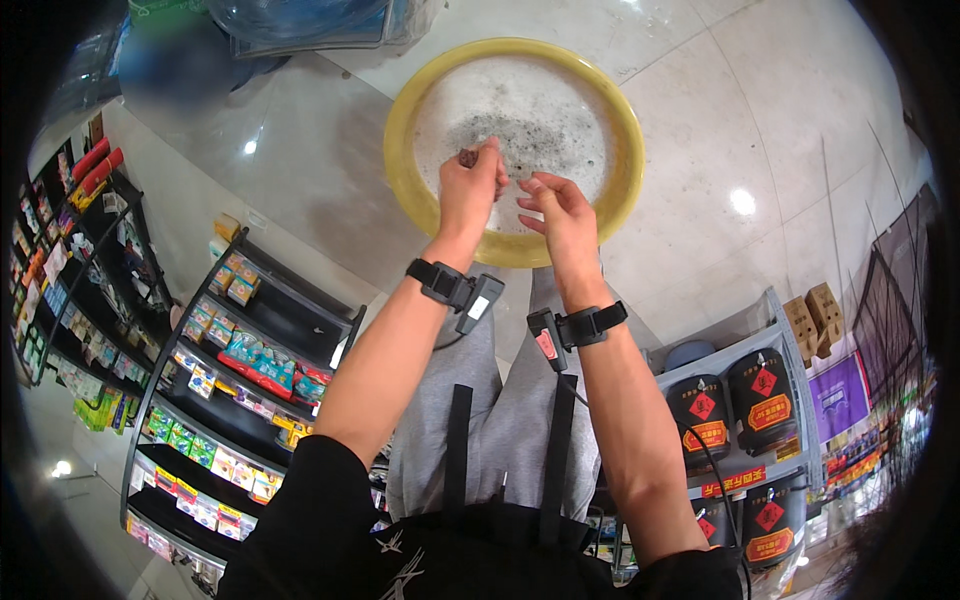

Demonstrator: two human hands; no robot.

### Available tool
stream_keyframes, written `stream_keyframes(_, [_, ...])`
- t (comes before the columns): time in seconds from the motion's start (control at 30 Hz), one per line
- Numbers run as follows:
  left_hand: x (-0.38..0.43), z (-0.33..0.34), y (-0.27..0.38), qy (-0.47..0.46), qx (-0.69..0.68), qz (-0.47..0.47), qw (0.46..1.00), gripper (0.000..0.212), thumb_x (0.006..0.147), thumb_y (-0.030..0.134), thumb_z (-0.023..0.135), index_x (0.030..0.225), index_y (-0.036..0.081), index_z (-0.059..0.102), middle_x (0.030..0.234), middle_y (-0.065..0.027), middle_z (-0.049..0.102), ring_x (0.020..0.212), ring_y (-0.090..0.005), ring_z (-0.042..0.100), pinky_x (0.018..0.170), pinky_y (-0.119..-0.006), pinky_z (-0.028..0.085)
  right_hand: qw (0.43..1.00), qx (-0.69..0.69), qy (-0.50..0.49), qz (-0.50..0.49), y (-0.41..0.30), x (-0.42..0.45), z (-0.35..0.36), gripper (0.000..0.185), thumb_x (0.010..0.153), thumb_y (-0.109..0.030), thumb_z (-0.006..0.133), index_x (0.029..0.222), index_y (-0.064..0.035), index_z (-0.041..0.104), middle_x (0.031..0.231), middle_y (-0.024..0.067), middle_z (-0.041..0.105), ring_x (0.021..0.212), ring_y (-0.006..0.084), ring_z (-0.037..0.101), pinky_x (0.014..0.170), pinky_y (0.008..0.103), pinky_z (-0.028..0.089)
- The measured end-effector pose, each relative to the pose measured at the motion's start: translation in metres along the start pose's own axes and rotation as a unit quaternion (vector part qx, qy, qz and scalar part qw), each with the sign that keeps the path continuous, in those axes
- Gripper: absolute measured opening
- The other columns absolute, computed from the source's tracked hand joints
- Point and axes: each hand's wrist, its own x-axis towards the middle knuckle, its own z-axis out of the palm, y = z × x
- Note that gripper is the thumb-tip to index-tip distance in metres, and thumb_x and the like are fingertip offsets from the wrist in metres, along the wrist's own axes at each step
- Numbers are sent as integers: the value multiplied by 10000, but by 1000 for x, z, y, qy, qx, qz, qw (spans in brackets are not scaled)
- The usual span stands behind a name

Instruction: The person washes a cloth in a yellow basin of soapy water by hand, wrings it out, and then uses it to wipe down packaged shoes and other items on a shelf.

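Note:
A round yellow basin (624, 157) sits on the tiled floor in front of me, filled with white suds (525, 90) that have dark specks near the middle. Over its near left part, my left hand (474, 176) is closed around a small dark brown object (468, 157), mostly hidden by the fingers. My right hand (555, 202) hovers at the near right part of the basin, fingers apart and curled, with nothing visible in it. A small gap lies between the hands. Both wrists wear black straps with small devices.
Store shelves (247, 315) with packaged goods stand at the lower left. To the lower right is a gray rack (787, 360) holding black jars (761, 401) with red labels; cardboard boxes (823, 311) are beside it. Clear plastic containers (307, 22) lie at the upper left.

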Motion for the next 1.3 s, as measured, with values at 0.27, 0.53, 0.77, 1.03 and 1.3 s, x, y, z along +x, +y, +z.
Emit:
stream_keyframes(0.27, [10, 6, 11, 40, 297, 153, 942, 516, 959, 352, 574, 609, -26, 542, 533, -140, 497, 510, -292, 518, 566, -443, 411, 1000, -13, -11, 25, 2, 3, -15, 197, 988, -134, 522, 1080, 1, 633, 964, 87, 714, 845, 135, 654, 739, 271, 533])
stream_keyframes(0.53, [0, 33, 10, -9, 144, 10, 990, 465, 989, 315, 533, 610, 47, 541, 534, -24, 524, 457, -151, 496, 445, -332, 386, 1000, 16, -3, 22, 10, 1, -26, 195, 982, -131, 521, 1060, 6, 636, 929, 79, 705, 802, 124, 636, 721, 266, 522])
stream_keyframes(0.77, [5, 20, 15, -81, 169, -29, 982, 375, 842, 384, 761, 715, 76, 589, 568, 17, 484, 481, -93, 465, 422, -252, 361, 919, -329, 91, -199, -7, 5, -36, 176, 787, -63, 672, 935, 23, 637, 958, 174, 693, 823, 251, 652, 741, 355, 520])
stream_keyframes(1.03, [-4, 0, 22, -103, 409, 179, 889, 272, 733, 132, 814, 951, 43, 677, 844, -55, 683, 787, -142, 643, 749, -294, 518, 864, -338, 24, -373, -21, 21, -29, 285, 665, 10, 708, 934, -21, 617, 1089, 201, 653, 947, 388, 614, 808, 427, 490])
stream_keyframes(1.3, [-11, -15, 16, -87, 331, 110, 933, 298, 786, 116, 761, 1056, 37, 663, 856, -41, 675, 740, -124, 627, 637, -287, 521, 863, -425, -90, -259, -26, 11, -26, 867, 656, -118, 837, 1436, -104, 457, 1410, 261, 505, 1267, 408, 523, 1062, 394, 454])
